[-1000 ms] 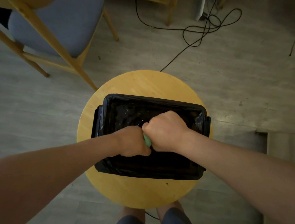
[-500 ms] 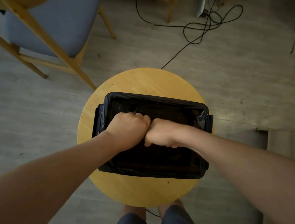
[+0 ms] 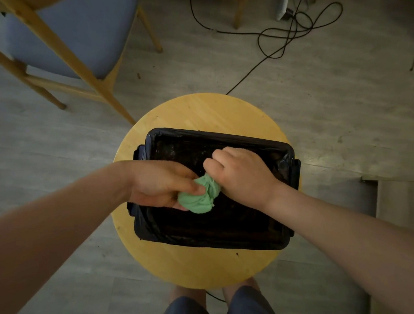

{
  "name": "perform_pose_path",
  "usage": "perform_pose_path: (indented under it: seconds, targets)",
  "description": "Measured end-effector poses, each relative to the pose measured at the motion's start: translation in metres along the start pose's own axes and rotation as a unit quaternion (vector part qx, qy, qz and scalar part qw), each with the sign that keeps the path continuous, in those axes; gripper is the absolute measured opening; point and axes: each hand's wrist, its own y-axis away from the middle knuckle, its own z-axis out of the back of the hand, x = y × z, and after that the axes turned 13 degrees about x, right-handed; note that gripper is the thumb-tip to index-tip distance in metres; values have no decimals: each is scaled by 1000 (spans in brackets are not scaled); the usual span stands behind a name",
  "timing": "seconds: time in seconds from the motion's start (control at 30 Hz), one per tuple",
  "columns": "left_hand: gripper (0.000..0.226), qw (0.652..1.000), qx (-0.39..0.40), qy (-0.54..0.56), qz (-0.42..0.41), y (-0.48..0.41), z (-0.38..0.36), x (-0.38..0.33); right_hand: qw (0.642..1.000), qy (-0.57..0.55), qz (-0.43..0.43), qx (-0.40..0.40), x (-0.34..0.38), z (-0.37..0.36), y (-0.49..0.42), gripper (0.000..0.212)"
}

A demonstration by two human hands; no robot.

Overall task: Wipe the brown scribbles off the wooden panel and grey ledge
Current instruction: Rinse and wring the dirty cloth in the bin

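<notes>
We hold a bunched green cloth [image 3: 199,195] between both hands, above the middle of a black bin [image 3: 232,234] lined with a dark bag. Our left hand [image 3: 160,183] comes in from the left and grips the cloth's left part, the thumb lying across its top and the fingers curled underneath. Our right hand [image 3: 242,176] comes in from the right and is closed in a fist round the cloth's right end, knuckles up. The two hands are almost touching, and the cloth bulges out toward us between them. The bin sits on a round wooden table [image 3: 197,112], nearer its right edge. Our knees [image 3: 187,313] show just below the table's near rim. Far left on the grey floor stands a chair [image 3: 77,30] with a blue seat, and far right a black cable [image 3: 290,32] lies in loops.
</notes>
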Motion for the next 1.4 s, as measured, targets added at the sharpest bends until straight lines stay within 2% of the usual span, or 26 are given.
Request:
perform_pose_path:
  seconds: [0.13, 0.27, 0.33, 0.43, 0.5, 0.57, 0.63, 0.7, 0.77, 0.83, 0.93, 1.03, 1.13, 1.23, 1.4]
  targets:
    - [58, 998, 53, 46, -6, -6, 2, 9, 999, 10, 24, -45, 3, 4, -3, 10]
    - [65, 969, 76, 227, -66, -23, -15, 21, 995, 40, 26, -89, 5, 15, -13, 18]
    - [65, 955, 92, 265, -91, -27, -20, 22, 993, 64, 31, -97, 4, 17, -14, 22]
    - [57, 961, 114, 239, -80, -27, -16, 20, 992, 88, 42, -84, 4, 17, -12, 26]
    - [42, 975, 115, 187, -42, -25, -13, 16, 993, 99, 34, -56, 5, 17, -11, 25]
    - [29, 996, 49, 78, 16, -27, -15, 11, 995, 100, 18, -7, 7, 18, -10, 20]
    - [27, 993, -77, -53, 75, -34, -20, 7, 992, 93, -10, 90, 12, 22, -11, 14]
    - [28, 952, -192, -209, 115, -44, -25, 4, 973, 75, -46, 212, 17, 26, -15, 14]
    - [26, 860, -277, -405, 144, -49, -30, 4, 952, 35, -100, 289, 20, 30, -19, 9]
    - [22, 782, -340, -503, 138, -47, -32, 3, 928, -56, -175, 325, 25, 36, -21, 7]
    - [9, 686, -379, -608, 126, -43, -32, -1, 851, -248, -275, 372, 25, 36, -24, 6]
    - [11, 606, -367, -697, 107, -42, -30, -8, 768, -396, -328, 383, 22, 32, -23, 9]
    - [14, 558, -343, -751, 90, -42, -26, -14, 684, -502, -361, 386, 21, 32, -15, 12]
    - [17, 525, -333, -780, 71, -42, -22, -15, 598, -592, -362, 400, 19, 34, -8, 20]
    - [14, 487, -332, -808, 13, -40, -14, -10, 515, -657, -338, 434, 18, 32, -5, 43]
